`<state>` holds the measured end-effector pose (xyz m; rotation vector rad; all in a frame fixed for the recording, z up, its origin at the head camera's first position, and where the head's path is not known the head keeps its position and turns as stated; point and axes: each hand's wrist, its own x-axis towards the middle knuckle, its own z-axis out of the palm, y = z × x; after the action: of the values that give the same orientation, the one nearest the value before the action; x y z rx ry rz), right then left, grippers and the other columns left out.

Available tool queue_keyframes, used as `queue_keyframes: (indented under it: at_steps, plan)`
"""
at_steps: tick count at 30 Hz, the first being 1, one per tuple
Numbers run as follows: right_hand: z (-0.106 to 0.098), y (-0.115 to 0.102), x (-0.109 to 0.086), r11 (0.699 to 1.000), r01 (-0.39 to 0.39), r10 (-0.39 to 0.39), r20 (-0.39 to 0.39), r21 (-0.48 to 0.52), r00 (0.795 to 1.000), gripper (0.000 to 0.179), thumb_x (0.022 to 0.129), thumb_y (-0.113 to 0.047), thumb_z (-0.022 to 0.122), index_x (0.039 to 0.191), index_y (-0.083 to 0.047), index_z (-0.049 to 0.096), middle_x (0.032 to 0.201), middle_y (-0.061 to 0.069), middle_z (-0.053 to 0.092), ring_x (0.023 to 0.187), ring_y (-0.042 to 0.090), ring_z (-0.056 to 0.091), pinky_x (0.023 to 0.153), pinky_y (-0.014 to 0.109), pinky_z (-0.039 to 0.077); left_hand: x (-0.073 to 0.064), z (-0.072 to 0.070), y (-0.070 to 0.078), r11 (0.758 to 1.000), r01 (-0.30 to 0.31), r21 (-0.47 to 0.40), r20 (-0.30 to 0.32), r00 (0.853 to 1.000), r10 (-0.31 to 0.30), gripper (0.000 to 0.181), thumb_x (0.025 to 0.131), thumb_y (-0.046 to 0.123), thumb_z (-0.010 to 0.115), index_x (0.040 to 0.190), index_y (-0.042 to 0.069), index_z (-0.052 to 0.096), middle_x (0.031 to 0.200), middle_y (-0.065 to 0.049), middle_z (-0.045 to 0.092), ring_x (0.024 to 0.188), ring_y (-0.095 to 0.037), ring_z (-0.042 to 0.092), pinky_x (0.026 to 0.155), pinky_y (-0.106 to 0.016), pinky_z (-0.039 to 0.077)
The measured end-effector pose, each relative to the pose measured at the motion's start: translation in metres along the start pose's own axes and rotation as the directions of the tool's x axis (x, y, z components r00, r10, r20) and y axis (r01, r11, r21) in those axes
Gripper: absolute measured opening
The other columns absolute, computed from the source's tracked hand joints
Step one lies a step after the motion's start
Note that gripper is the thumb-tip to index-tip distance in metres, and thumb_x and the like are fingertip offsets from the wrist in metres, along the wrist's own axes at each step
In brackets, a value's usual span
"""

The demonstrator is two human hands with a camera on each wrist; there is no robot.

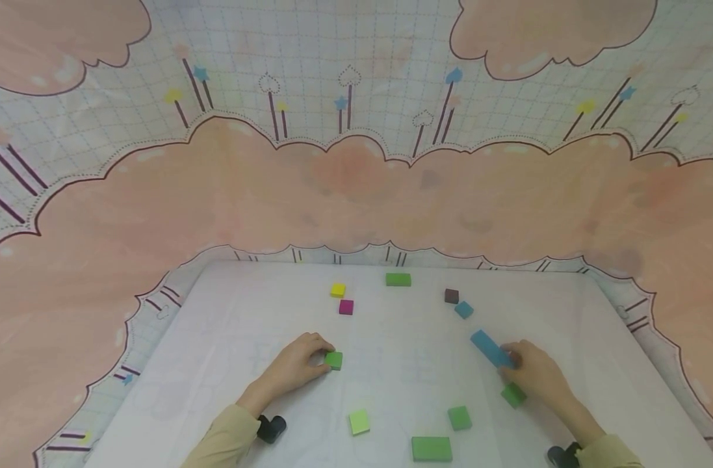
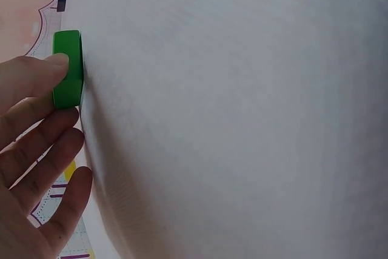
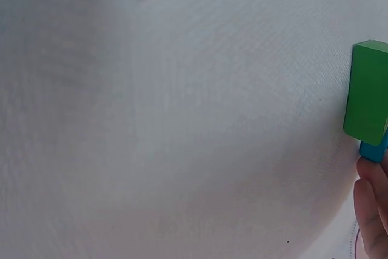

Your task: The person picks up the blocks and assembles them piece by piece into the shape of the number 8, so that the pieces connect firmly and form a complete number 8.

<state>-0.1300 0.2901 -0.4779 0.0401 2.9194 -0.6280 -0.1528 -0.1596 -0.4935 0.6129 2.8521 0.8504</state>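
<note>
My left hand (image 1: 298, 364) pinches a small green block (image 1: 335, 361) between thumb and fingers, left of the table's middle. In the left wrist view the thumb lies on that green block (image 2: 68, 68), and the other fingers spread loosely below it. On the right, my right hand (image 1: 534, 370) grips the near end of a long blue block (image 1: 489, 348) lying slantwise on the table. Just below that hand is another green block (image 1: 513, 395). The right wrist view shows this green block (image 3: 367, 92) large, with part of the blue block (image 3: 373, 151) and some fingertips behind it.
Farther back on the white table (image 1: 262, 292) are a yellow block (image 1: 338, 290), a magenta block (image 1: 346, 307), a long green block (image 1: 398, 279), a dark brown block (image 1: 452, 296) and a small blue block (image 1: 464, 310). Nearer lie a light green block (image 1: 359, 422), a green block (image 1: 459, 418) and a green rectangular block (image 1: 431, 449).
</note>
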Motion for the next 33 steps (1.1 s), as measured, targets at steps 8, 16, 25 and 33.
queue_keyframes:
  at_steps: [8, 16, 25, 33]
  plan:
    - [-0.001, 0.001, 0.001, 1.0, 0.002, -0.002, 0.007, 0.008, 1.0, 0.046, 0.081, -0.019, 0.071, 0.12, 0.001, 0.059, 0.104, 0.016, 0.065, 0.092, 0.03, 0.063, 0.074, 0.045, 0.054, -0.001, 0.0, 0.0, 1.0, 0.001, 0.001, -0.003, 1.0, -0.001, 0.03, 0.082, 0.021, 0.074, 0.111, 0.016, 0.068, 0.105, 0.008, 0.064, 0.1, -0.01, 0.056, 0.094, -0.036, 0.051]
    - [-0.003, -0.001, 0.001, 1.0, -0.003, 0.003, 0.009, 0.013, 1.0, 0.045, 0.08, -0.018, 0.071, 0.119, 0.0, 0.06, 0.103, 0.015, 0.065, 0.092, 0.03, 0.062, 0.073, 0.045, 0.054, 0.0, 0.0, 0.0, 1.0, 0.007, -0.02, 0.007, 1.0, -0.007, 0.03, 0.083, 0.02, 0.073, 0.112, 0.017, 0.067, 0.106, 0.008, 0.064, 0.102, -0.01, 0.056, 0.095, -0.037, 0.051]
    - [-0.007, -0.005, 0.0, 1.0, 0.006, -0.006, 0.001, 0.029, 1.0, 0.045, 0.081, -0.018, 0.071, 0.121, -0.001, 0.059, 0.108, 0.018, 0.064, 0.095, 0.032, 0.062, 0.074, 0.046, 0.054, 0.002, -0.001, 0.002, 0.998, -0.007, -0.068, 0.015, 1.0, 0.008, 0.031, 0.083, 0.019, 0.073, 0.113, 0.017, 0.066, 0.107, 0.009, 0.063, 0.106, -0.012, 0.058, 0.098, -0.04, 0.049]
    - [-0.01, -0.012, 0.002, 0.999, 0.026, -0.025, -0.014, 0.036, 1.0, 0.043, 0.081, -0.016, 0.068, 0.121, -0.002, 0.059, 0.107, 0.017, 0.063, 0.094, 0.03, 0.061, 0.075, 0.045, 0.054, 0.006, 0.0, 0.005, 0.998, -0.006, -0.06, 0.017, 1.0, 0.007, 0.032, 0.083, 0.019, 0.073, 0.114, 0.017, 0.066, 0.107, 0.008, 0.063, 0.104, -0.011, 0.057, 0.095, -0.039, 0.05]
